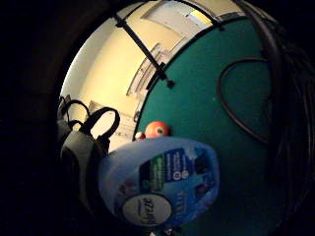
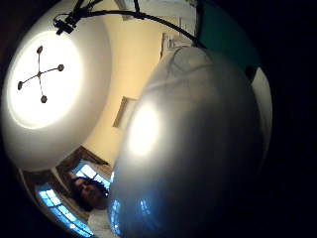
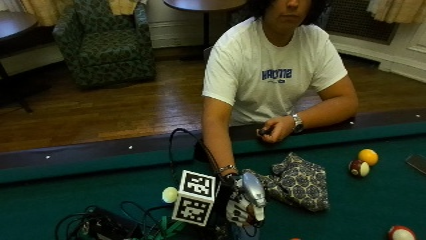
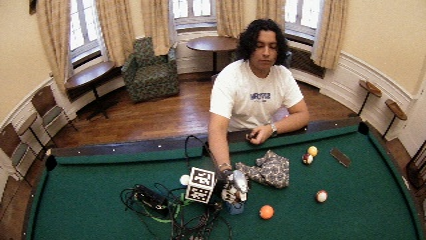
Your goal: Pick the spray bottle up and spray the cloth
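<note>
In the outside view my gloved right hand (image 3: 238, 210) grips a spray bottle (image 3: 251, 189) by the neck, just under its silver head. The bottle stands upright near the table's front, and its nozzle end faces the cloth. I cannot tell whether its base touches the felt. Its blue labelled body (image 1: 157, 182) fills the little finger side view, and the silver head (image 2: 198, 139) fills the thumb side view. A crumpled patterned cloth (image 3: 296, 182) lies on the green felt just beside the bottle, towards the person's bare hand (image 3: 274, 131), which rests on the rail.
A white ball (image 3: 170, 194) lies beside my hand. A yellow ball (image 3: 367, 156) and a striped ball (image 3: 359, 168) sit beyond the cloth. An orange ball (image 4: 266, 212) and a red-and-white ball (image 3: 399, 233) lie nearer the front. A flat dark object (image 3: 418, 162) lies at the far side.
</note>
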